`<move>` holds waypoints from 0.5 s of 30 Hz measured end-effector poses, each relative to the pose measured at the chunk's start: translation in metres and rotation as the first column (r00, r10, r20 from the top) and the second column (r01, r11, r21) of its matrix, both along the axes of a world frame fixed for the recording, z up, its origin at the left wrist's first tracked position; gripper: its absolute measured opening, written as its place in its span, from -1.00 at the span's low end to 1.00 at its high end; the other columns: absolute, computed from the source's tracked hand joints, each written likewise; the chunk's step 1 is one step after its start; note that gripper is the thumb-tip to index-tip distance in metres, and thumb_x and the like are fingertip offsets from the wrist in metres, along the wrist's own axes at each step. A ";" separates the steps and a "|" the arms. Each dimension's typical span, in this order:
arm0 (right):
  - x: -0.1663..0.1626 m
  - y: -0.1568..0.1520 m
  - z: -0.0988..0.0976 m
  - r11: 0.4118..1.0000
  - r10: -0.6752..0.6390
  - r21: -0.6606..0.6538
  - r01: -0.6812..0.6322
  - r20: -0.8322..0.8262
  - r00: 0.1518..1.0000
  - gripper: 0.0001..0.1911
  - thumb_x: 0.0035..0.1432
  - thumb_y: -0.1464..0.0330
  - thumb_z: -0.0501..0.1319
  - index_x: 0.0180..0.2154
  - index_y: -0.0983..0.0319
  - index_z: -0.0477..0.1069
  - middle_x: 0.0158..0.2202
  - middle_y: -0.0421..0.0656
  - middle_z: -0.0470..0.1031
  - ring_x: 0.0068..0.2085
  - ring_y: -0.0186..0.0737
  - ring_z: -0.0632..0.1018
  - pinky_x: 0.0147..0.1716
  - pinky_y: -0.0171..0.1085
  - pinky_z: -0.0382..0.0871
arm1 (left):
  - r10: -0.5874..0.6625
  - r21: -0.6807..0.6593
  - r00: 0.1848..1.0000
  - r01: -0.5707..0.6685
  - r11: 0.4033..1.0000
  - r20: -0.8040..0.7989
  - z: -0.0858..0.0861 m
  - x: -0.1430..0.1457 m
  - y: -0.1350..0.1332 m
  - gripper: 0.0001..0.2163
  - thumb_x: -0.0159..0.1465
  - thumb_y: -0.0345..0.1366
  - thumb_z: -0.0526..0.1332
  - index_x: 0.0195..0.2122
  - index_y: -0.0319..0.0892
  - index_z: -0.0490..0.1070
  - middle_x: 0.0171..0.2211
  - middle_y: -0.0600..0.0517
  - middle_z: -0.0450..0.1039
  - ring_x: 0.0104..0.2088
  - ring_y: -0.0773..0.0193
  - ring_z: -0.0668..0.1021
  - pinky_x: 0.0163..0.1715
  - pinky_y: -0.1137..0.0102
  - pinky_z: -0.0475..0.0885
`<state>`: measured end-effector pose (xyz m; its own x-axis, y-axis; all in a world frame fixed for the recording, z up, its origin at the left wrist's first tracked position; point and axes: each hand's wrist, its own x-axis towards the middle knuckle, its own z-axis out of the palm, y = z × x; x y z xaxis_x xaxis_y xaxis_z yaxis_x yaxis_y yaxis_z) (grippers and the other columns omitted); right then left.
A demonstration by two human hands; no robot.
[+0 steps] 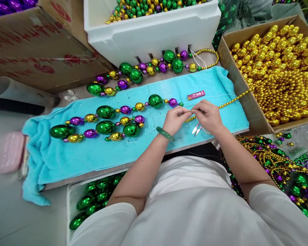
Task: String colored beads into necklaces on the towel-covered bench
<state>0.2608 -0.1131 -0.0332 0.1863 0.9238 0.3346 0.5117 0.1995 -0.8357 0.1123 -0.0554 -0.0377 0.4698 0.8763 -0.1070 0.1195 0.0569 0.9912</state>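
Observation:
My left hand [176,118], with a green bangle [165,133] at the wrist, and my right hand [207,115] meet with pinched fingertips over the blue towel [154,150]. What lies between the fingertips is too small to make out. A gold bead chain [232,101] runs behind my right hand and shows again below the fingertips. Thread snips [196,130] show silver blades under my right hand; their handles are hidden. To the left lies a strand of large green, purple and gold beads [105,112], its end near my left hand. A small red packet [196,95] lies just beyond my hands.
Another bead strand [135,76] lies along the towel's far edge, before a white foam box [154,37] of small beads. At right stands a carton [246,118] of gold beads. A foam tray [69,205] of green beads sits below the table; a cardboard box [41,48] stands left.

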 end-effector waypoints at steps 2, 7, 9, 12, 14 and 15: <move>0.000 0.003 -0.001 0.997 0.020 -0.071 -0.034 -0.177 0.984 -0.90 0.07 0.38 0.19 -0.41 0.22 0.49 -0.41 -0.18 0.47 -0.34 -0.27 0.45 -0.30 -0.24 0.33 | 0.022 -0.093 0.997 -0.016 0.996 0.070 0.002 0.001 -0.001 -0.87 -0.01 -0.23 0.36 -0.50 -0.18 0.53 -0.47 0.08 0.44 -0.39 0.34 0.44 -0.30 0.40 0.33; -0.007 0.005 -0.014 0.973 -0.043 -0.223 -0.055 -0.412 0.910 -0.85 -0.03 0.30 0.25 -0.40 0.25 0.50 -0.43 -0.18 0.48 -0.41 -0.30 0.42 -0.40 -0.27 0.29 | 0.084 -0.201 0.987 -0.055 0.978 0.139 -0.001 0.003 -0.005 -0.86 -0.02 -0.22 0.36 -0.50 -0.17 0.51 -0.50 0.10 0.45 -0.44 0.38 0.41 -0.33 0.41 0.33; -0.010 0.005 -0.020 0.971 -0.100 -0.238 0.004 -0.392 0.915 -0.86 -0.02 0.31 0.24 -0.42 0.25 0.48 -0.47 -0.20 0.46 -0.45 -0.32 0.39 -0.41 -0.27 0.27 | 0.123 -0.205 0.985 -0.097 0.974 0.118 -0.005 0.003 -0.007 -0.85 -0.02 -0.22 0.36 -0.49 -0.18 0.51 -0.52 0.11 0.45 -0.45 0.38 0.41 -0.32 0.41 0.33; -0.015 0.007 -0.024 0.969 -0.135 -0.237 0.066 -0.288 0.948 -0.90 0.02 0.35 0.20 -0.44 0.25 0.44 -0.49 -0.21 0.44 -0.47 -0.33 0.36 -0.40 -0.27 0.25 | 0.180 -0.181 0.979 -0.161 0.970 0.094 -0.011 0.005 -0.009 -0.85 0.00 -0.22 0.34 -0.48 -0.19 0.51 -0.52 0.11 0.46 -0.43 0.37 0.44 -0.29 0.41 0.34; -0.019 0.008 -0.024 0.970 -0.155 -0.214 0.113 -0.191 0.969 -0.93 0.03 0.39 0.17 -0.46 0.24 0.40 -0.49 -0.21 0.43 -0.44 -0.31 0.38 -0.37 -0.25 0.26 | 0.210 -0.132 0.975 -0.200 0.971 0.065 -0.014 0.006 -0.011 -0.86 0.02 -0.23 0.32 -0.47 -0.20 0.51 -0.51 0.11 0.47 -0.43 0.37 0.44 -0.30 0.41 0.35; -0.021 0.008 -0.024 0.969 -0.170 -0.202 0.140 -0.140 0.975 -0.93 0.04 0.40 0.16 -0.47 0.23 0.37 -0.48 -0.20 0.43 -0.43 -0.29 0.38 -0.35 -0.24 0.27 | 0.223 -0.097 0.974 -0.218 0.971 0.041 -0.015 0.007 -0.012 -0.87 0.03 -0.24 0.31 -0.46 -0.20 0.51 -0.51 0.11 0.47 -0.44 0.37 0.44 -0.31 0.42 0.35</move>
